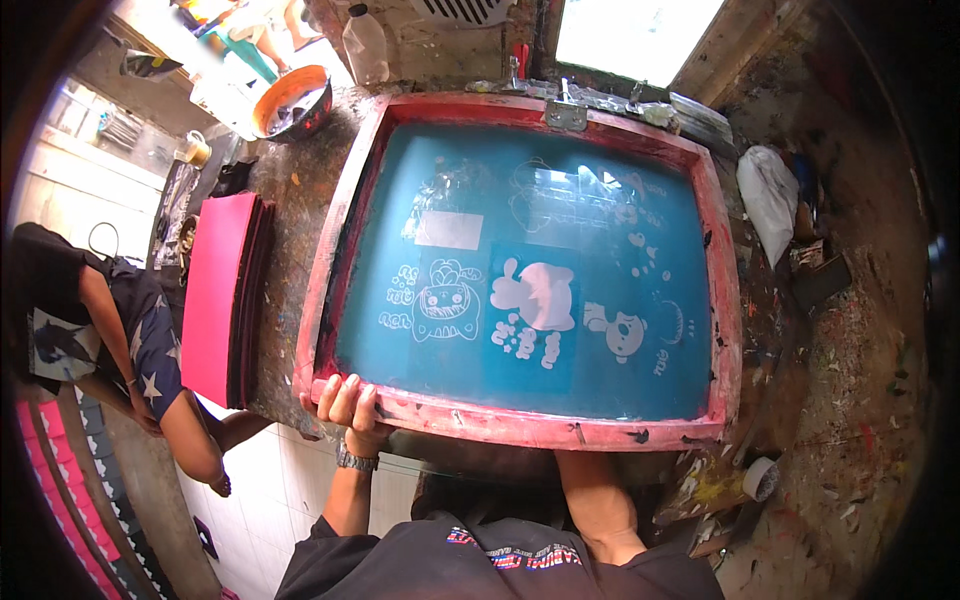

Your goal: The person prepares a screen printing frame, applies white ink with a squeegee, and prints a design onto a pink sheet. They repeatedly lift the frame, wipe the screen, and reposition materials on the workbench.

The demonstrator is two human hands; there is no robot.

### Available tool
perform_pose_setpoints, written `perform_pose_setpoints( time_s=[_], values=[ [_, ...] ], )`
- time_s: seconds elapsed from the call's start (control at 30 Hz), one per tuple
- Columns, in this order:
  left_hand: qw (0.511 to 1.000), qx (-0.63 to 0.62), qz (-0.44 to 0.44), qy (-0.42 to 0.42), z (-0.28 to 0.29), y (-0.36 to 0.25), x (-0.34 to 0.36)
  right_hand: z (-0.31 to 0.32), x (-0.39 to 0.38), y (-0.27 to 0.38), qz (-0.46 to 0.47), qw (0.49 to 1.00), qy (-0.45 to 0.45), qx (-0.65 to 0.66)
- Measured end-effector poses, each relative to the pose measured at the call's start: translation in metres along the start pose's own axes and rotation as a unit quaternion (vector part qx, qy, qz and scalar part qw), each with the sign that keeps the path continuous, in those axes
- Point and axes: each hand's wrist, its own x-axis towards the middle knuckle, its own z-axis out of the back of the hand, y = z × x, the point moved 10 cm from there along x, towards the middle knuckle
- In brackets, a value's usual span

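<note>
A screen printing frame with pink-stained wooden sides and a blue-green mesh takes up the middle of the view. Pale cartoon animal figures and lettering show in the mesh. My left hand, with a dark watch on its wrist, is closed round the frame's near left corner, fingers on top. My right forearm reaches under the near side of the frame, which hides that hand. At the far side a metal hinge clamp sits on the frame.
Left of the frame lies a stack of pink sheets. Behind are an orange bowl and a clear bottle. A white plastic bag and a tape roll lie right. Another person is at far left.
</note>
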Motion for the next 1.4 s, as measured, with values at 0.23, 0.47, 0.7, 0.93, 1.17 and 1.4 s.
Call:
perform_pose_setpoints(
  time_s=[0.23, 0.47, 0.7, 0.93, 1.17, 1.4],
  values=[
    [1.0, 0.013, -0.003, -0.013, 0.001, -0.001, 0.003, -0.012, 0.01, 0.008, 0.025, 1.0, -0.007, -0.007],
    [1.0, 0.003, -0.009, -0.026, 0.001, -0.008, 0.01, -0.001, -0.011, 0.012, 0.035, 0.999, 0.0, -0.009],
    [1.0, 0.004, -0.001, -0.016, 0.0, -0.006, 0.006, 0.03, -0.022, 0.013, 0.056, 0.998, 0.001, -0.02],
    [1.0, 0.008, -0.008, 0.0, 0.016, 0.0, 0.048, 0.036, -0.077, 0.082, 0.096, 0.989, 0.098, -0.057],
    [0.997, 0.011, -0.034, -0.062, 0.045, 0.005, 0.2, 0.016, -0.094, 0.109, 0.334, 0.865, 0.037, -0.373],
    [0.997, 0.039, -0.033, -0.057, 0.043, 0.011, 0.252, 0.045, -0.117, 0.094, 0.285, 0.946, 0.124, -0.092]
  ],
)
